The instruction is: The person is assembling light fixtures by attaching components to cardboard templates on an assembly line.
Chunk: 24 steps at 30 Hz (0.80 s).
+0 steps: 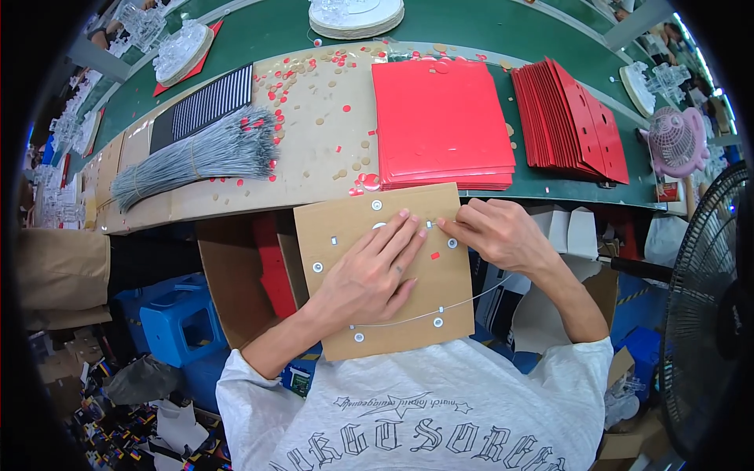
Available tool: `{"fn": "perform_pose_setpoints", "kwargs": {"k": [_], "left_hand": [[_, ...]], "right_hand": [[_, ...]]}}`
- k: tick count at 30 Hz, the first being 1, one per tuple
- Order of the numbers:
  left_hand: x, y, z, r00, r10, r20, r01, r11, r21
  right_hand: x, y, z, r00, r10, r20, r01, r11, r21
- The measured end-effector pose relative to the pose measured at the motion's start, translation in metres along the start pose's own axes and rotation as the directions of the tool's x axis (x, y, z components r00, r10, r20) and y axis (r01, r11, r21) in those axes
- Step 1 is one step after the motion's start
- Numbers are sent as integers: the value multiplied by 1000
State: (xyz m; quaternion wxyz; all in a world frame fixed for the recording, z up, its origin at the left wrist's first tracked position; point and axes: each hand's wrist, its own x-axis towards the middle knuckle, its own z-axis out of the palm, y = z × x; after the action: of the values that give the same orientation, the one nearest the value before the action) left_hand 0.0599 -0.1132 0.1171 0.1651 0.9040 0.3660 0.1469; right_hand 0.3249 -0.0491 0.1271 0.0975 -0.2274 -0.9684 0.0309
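Note:
A square brown cardboard sheet (420, 279) rests tilted between my body and the table edge. Small slots and round grey-white discs dot its face. My left hand (367, 271) lies flat across its middle, fingers stretched out, open. Near the upper right slot, my right hand (501, 235) is closed in a pinch on what looks like the end of a thin wire. The wire (475, 299) runs from the lower slots in a curve up to the right and passes behind my right forearm. A small red paper piece (435, 255) lies on the sheet.
On the table are a bundle of grey wires (196, 157), a black striped sheet (210, 104), a stack of red sheets (444, 118) and folded red cards (561, 122). Red and tan scraps are scattered about. A black fan (711, 314) stands right; a blue stool (181, 320) left.

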Motion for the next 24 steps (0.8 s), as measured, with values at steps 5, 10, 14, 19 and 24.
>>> {"fn": "perform_pose_setpoints", "kwargs": {"k": [5, 10, 14, 19, 24], "left_hand": [[2, 2, 0, 1000, 0, 19, -1, 999, 37], [1, 1, 1, 1000, -4, 21, 3, 999, 51], [0, 0, 1, 1000, -7, 20, 6, 1000, 21], [0, 0, 2, 1000, -4, 6, 4, 1000, 13], [2, -1, 1, 999, -22, 26, 22, 999, -24]], "right_hand": [[6, -8, -8, 998, -24, 56, 32, 989, -148], [1, -1, 3, 998, -53, -26, 51, 996, -71], [-4, 1, 4, 999, -36, -21, 35, 999, -33], [4, 0, 1, 990, -120, -69, 115, 991, -70], [5, 2, 6, 981, -173, -90, 162, 980, -117]]}}
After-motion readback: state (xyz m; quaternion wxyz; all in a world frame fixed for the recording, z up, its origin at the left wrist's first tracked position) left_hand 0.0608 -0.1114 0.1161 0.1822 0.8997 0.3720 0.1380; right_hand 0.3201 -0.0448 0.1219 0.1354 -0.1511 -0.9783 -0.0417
